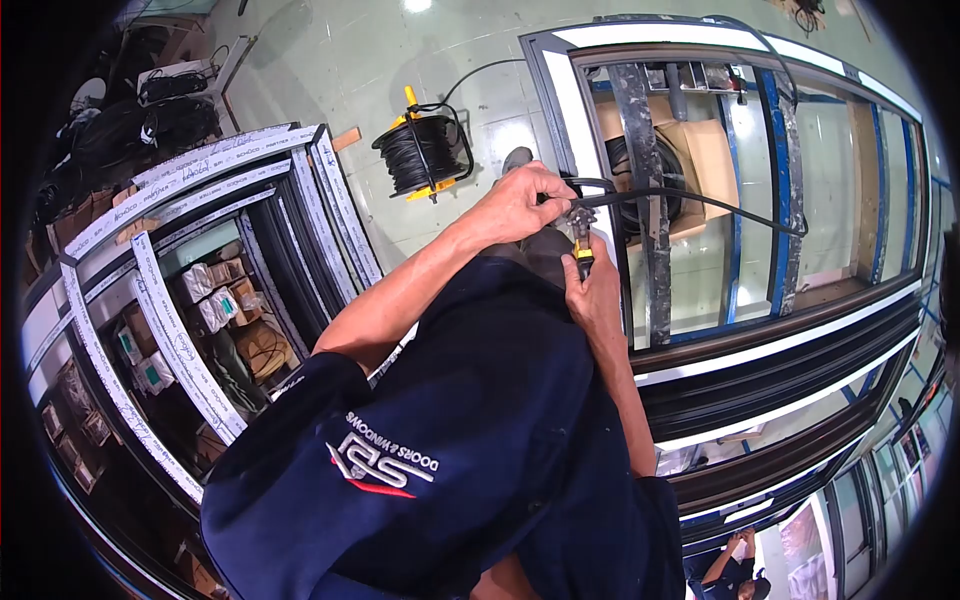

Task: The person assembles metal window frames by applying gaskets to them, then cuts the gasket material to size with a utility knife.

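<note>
My left hand (528,203) is closed on a black rubber strip (690,194), fingers pinched near its end. Just below and to the right, my right hand (592,280) grips a cutting tool (583,240) with yellow and black handles. The metal jaws of the tool are up against the strip, close to my left fingertips. From my hands the strip runs right, across the dark window frame (590,130), and loops back near the middle of the frame.
A black cable reel (418,155) with yellow parts stands on the tiled floor (330,60). Stacked frames (170,320) lean at the left. An open cardboard box (712,165) lies under the blue-edged supports. Another person (735,575) is at the bottom right.
</note>
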Demonstrator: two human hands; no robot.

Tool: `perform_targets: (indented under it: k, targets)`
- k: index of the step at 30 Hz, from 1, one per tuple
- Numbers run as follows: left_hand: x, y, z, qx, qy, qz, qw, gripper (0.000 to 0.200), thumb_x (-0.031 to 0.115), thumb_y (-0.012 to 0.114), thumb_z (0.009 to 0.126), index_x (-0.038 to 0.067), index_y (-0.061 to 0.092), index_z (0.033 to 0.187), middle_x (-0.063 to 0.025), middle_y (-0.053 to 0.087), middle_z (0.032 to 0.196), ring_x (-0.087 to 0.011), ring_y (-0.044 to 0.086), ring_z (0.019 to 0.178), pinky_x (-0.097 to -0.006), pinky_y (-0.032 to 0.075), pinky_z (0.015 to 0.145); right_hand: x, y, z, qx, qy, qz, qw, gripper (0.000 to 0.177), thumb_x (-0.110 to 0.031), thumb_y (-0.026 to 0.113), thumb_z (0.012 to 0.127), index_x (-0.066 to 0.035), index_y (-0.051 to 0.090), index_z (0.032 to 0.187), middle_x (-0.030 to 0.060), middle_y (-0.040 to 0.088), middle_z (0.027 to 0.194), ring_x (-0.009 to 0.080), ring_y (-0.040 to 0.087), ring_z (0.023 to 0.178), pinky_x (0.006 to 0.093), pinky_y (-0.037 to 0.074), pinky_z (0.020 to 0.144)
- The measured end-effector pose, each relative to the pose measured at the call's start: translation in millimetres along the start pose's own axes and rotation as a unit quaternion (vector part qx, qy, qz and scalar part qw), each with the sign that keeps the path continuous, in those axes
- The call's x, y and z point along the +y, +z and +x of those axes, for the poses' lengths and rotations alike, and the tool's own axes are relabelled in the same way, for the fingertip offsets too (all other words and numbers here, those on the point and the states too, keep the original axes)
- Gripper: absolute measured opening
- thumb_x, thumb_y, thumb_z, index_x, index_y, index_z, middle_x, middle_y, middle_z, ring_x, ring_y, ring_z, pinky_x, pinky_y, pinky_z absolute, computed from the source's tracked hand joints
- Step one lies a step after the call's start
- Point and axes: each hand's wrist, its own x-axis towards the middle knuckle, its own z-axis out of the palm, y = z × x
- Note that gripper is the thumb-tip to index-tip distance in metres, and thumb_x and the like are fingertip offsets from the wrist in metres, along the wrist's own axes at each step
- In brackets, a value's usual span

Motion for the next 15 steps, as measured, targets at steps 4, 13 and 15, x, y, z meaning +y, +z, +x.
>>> perform_targets:
  k: [4,13,15]
  targets:
    - [0.0,-1.4,0.5,0.004,-0.011,-0.010,1.000,0.019,0.011,0.069,0.089,0.000,0.075,0.103,-0.0112,0.066,0.085,-0.0234,0.058,0.093,-0.0357,0.049,0.082,1.0,-3.1,3.0,-0.007,-0.013,0.005,1.000,0.038,-0.010,0.065,0.092,0.001,0.055,0.127,0.0209,0.065,0.094,0.0383,0.064,0.086,0.0418,0.050,0.080]
    - [-2.5,0.1,2.6,0.008,-0.008,-0.021,1.000,0.018,0.010,0.068,0.089,0.000,0.075,0.103,-0.0100,0.065,0.084,-0.0217,0.058,0.090,-0.0343,0.048,0.080,-7.6,-14.5,7.0,-0.032,0.011,-0.037,0.999,0.041,-0.008,0.067,0.091,0.001,0.053,0.129,0.0265,0.066,0.110,0.0460,0.063,0.103,0.0478,0.050,0.085]
    - [-4.0,0.8,3.2,0.011,-0.006,-0.024,1.000,0.018,0.009,0.068,0.089,0.000,0.075,0.102,-0.0095,0.064,0.084,-0.0210,0.057,0.090,-0.0337,0.047,0.079,-8.1,-15.9,8.0,-0.036,0.012,-0.025,0.999,0.041,-0.008,0.067,0.091,0.001,0.054,0.129,0.0259,0.066,0.109,0.0459,0.063,0.102,0.0478,0.050,0.085]
